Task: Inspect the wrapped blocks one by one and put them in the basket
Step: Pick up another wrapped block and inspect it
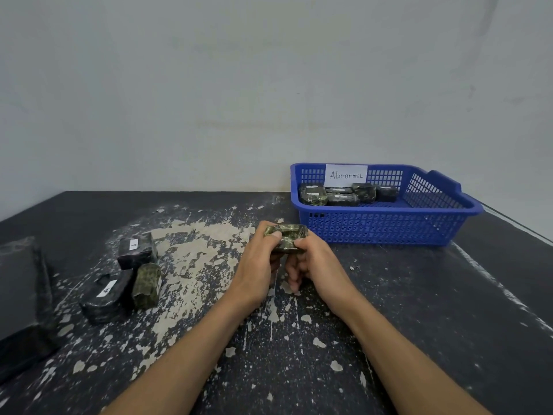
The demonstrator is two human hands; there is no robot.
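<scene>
Left hand [259,262] and right hand [314,265], thumbs uppermost, pinch one wrapped block [286,237] between them.

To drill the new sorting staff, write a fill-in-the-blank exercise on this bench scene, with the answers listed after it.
1. The plastic basket is coloured ____.
2. Its paper label reads ____.
3. The left hand and right hand together grip ____ wrapped block.
4. Left of the hands, ____ small wrapped blocks lie on the table.

Missing words: blue; Abnormal; one; three.
</scene>
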